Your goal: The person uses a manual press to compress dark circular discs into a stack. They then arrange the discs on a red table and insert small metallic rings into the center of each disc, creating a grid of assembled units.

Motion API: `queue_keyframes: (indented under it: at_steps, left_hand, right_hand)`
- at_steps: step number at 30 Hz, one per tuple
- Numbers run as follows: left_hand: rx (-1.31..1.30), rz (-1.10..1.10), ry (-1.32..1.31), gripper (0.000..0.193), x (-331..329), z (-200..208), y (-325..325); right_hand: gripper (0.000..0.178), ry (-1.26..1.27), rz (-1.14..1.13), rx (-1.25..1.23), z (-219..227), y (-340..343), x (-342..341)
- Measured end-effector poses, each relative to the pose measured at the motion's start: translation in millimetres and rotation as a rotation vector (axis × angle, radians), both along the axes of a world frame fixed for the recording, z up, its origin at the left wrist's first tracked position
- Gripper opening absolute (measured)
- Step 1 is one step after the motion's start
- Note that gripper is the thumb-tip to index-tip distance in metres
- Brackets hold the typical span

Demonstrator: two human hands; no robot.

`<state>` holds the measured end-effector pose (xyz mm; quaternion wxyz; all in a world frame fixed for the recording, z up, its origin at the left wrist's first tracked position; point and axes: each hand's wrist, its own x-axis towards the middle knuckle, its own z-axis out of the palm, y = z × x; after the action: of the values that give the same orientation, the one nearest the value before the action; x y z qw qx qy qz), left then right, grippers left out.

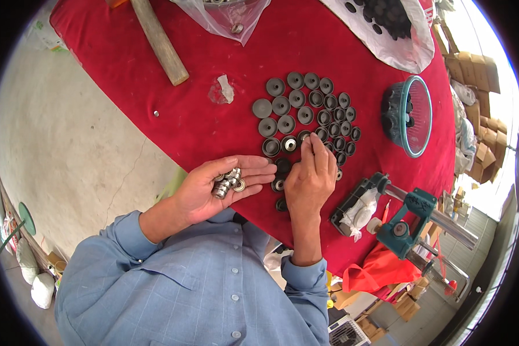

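My left hand [207,187] is palm up with its fingers stretched to the right, and several small shiny metal ball bearings [228,183] lie piled in its cupped palm. My right hand [311,179] reaches over the near part of a cluster of round black caps [286,123], its fingertips pinched on a bearing [305,139] at one cap. Just left of those fingertips, another bearing [289,144] sits inside a cap. Nearer me, a cap beside the right hand also has a bearing [278,185] in it. Part of the cluster is hidden under my right hand.
A red cloth [213,127] covers the table. A hammer's wooden handle [161,43] and a clear plastic bag [230,17] lie at the far left. A white sack of black pieces [415,49] and a teal-rimmed bowl [412,78] stand right, beyond a green hand press [409,216].
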<state>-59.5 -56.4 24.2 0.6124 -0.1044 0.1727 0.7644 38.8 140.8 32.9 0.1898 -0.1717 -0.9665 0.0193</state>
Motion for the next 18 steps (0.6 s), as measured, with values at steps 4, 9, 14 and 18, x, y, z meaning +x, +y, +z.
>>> queue_keyframes:
  at_steps: [4,9,14,18]
  left_hand:
    - [-0.013,0.005,-0.014,0.055,0,1,0]
    - [-0.001,0.038,-0.059,0.058,-2,5,1]
    - [0.01,0.075,-0.085,0.061,-2,8,1]
    - [0.034,0.105,-0.068,0.06,2,2,3]
  right_hand:
    - [0.032,-0.004,-0.011,0.032,-7,3,3]
    - [0.036,-0.053,-0.03,-0.082,7,6,7]
    - [0.033,0.125,0.17,-0.568,36,-31,10]
    - [0.042,-0.044,0.278,-0.58,35,-67,12]
